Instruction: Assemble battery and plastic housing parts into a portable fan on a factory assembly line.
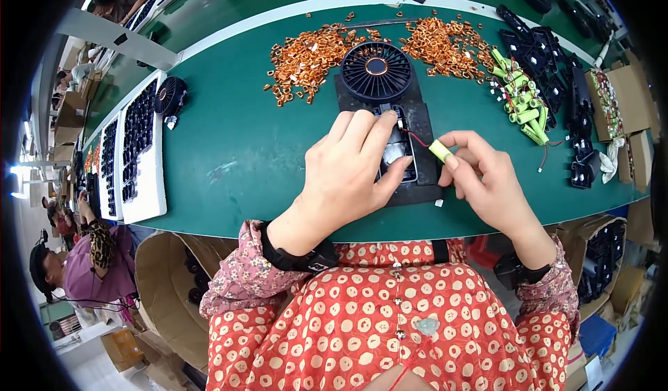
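Bright lights shine left beyond a green table.

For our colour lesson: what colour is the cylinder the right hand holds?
The cylinder is light green; head view.

The widest free stretch of the green worktop lay between the left hand and the white foam tray of black parts. Ahead, two loose heaps of small copper-coloured pieces crowded either side of the round black caged fan. Rightward, only a narrower strip separated the right hand from the piled light-green cylindrical cells; a thin red wire crossed between the hands.
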A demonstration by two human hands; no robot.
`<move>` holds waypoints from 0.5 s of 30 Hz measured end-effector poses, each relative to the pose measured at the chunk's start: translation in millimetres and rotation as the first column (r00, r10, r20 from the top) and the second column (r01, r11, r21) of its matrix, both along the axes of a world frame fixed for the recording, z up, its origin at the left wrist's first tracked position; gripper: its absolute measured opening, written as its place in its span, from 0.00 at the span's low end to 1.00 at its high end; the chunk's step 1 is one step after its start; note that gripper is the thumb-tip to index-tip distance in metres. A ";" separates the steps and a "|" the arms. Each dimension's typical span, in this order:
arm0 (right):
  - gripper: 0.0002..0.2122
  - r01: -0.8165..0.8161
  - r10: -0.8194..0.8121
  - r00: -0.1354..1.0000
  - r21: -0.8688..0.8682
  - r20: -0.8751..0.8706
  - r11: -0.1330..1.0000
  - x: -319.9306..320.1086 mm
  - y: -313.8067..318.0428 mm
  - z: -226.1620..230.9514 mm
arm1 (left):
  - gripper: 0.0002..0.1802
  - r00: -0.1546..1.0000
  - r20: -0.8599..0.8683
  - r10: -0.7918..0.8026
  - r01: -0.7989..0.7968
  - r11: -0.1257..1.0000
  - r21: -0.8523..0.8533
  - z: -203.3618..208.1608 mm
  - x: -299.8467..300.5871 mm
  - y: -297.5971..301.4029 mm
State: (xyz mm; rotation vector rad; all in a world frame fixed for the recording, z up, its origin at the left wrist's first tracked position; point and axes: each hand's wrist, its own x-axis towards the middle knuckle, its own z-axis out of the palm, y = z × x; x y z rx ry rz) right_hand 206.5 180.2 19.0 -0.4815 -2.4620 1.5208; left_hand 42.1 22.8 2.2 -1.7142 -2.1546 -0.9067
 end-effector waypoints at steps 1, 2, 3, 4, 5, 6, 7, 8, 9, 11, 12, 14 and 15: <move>0.11 0.059 -0.010 0.991 -0.367 0.134 0.928 -2.5 -2.5 11.3 | 0.27 1.000 0.005 0.005 -0.004 1.000 -0.009 2.1 1.2 0.5; 0.13 0.018 0.034 0.992 -0.399 0.123 0.917 -3.8 -4.1 13.5 | 0.27 1.000 0.005 0.006 -0.006 1.000 -0.006 4.0 2.8 1.6; 0.13 0.016 0.036 0.992 -0.396 0.122 0.918 -6.1 -7.4 14.4 | 0.27 1.000 0.001 0.026 -0.026 0.999 -0.022 5.6 4.6 3.4; 0.14 0.044 0.026 0.992 -0.523 0.126 0.851 -9.4 -11.5 14.3 | 0.27 0.999 -0.004 0.049 -0.049 0.998 -0.039 6.5 5.9 5.3; 0.15 0.072 0.018 0.991 -0.639 0.133 0.766 -12.4 -15.7 13.2 | 0.27 0.999 -0.005 0.054 -0.054 0.998 -0.035 5.3 6.7 6.7; 0.16 0.056 0.020 0.994 -0.665 0.107 0.745 -14.4 -20.2 7.5 | 0.27 0.997 -0.023 0.075 -0.076 0.997 -0.032 2.5 7.2 7.8; 0.15 0.056 0.018 0.995 -0.680 0.101 0.731 -15.9 -24.9 6.8 | 0.27 0.995 -0.039 0.093 -0.094 0.995 -0.029 0.3 7.3 8.5; 0.15 0.053 0.006 0.996 -0.660 0.088 0.749 -17.3 -28.8 5.1 | 0.25 0.996 -0.033 0.086 -0.086 0.996 0.003 -0.6 7.3 8.5; 0.15 0.052 -0.005 0.997 -0.641 0.075 0.766 -18.1 -30.7 4.1 | 0.25 0.996 -0.033 0.087 -0.087 0.996 0.005 -1.7 5.4 8.4; 0.16 0.017 0.030 0.997 -0.558 0.076 0.829 -19.0 -29.5 4.2 | 0.21 0.998 -0.027 0.062 -0.061 0.998 0.033 -4.4 0.5 6.8; 0.17 -0.019 0.064 0.995 -0.469 0.079 0.883 -18.9 -28.8 3.9 | 0.21 0.998 -0.026 0.061 -0.060 0.998 0.031 -4.3 -0.2 6.4; 0.19 -0.089 0.099 0.994 -0.221 0.037 0.971 -19.5 -27.9 1.6 | 0.17 0.998 -0.027 0.057 -0.056 0.998 0.024 -3.0 -2.2 5.5; 0.21 -0.141 0.141 0.990 0.048 0.003 0.989 -19.7 -27.5 0.5 | 0.17 0.998 -0.026 0.058 -0.058 0.998 0.020 -4.6 -3.3 5.9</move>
